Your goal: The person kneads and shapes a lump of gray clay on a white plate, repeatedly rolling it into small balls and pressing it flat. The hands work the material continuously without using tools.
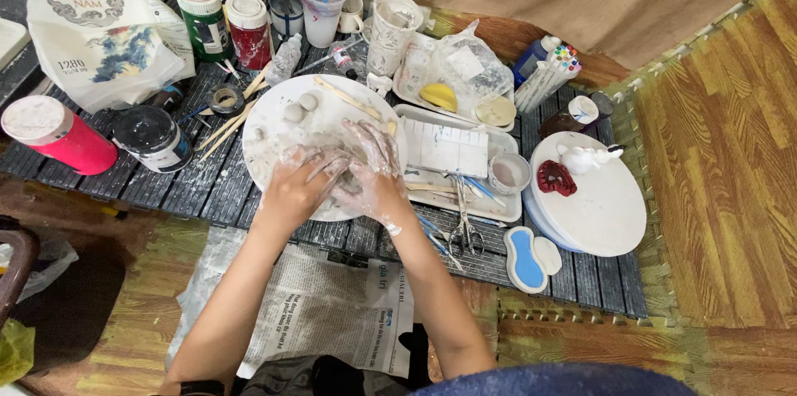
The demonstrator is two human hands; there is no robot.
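- Clay work on the round white board [274, 114], both hands meeting near its right front edge, on the dark slatted surface [207, 188].
- Left hand [300, 184]: clay-smeared, fingers curled down and pressing toward the other hand; the lump between them mostly hidden, so cannot tell its shape or how firmly gripped.
- Right hand [372, 170]: fingers spread fairly wide and laid flat over the same spot, palm down, coated in pale slip; looks to be cupping rather than pinching.
- Two small grey clay balls [300, 107] resting further back on the board, apart from the hands.
- Wooden modelling stick [349, 99] lying across the board's far right, just beyond the right fingertips.
- Judged best done with even pressure from both palms, keeping the piece over the board rather than over its rim.
- Worth keeping wrists clear of the white tray [452, 197] just beside the right hand, with scissors [465, 230] at its near edge.
- Wet fingers likely slippery: slow, short presses probably safer than long pulls.
- Newspaper [332, 305] spread below the surface's near edge, under the forearms.
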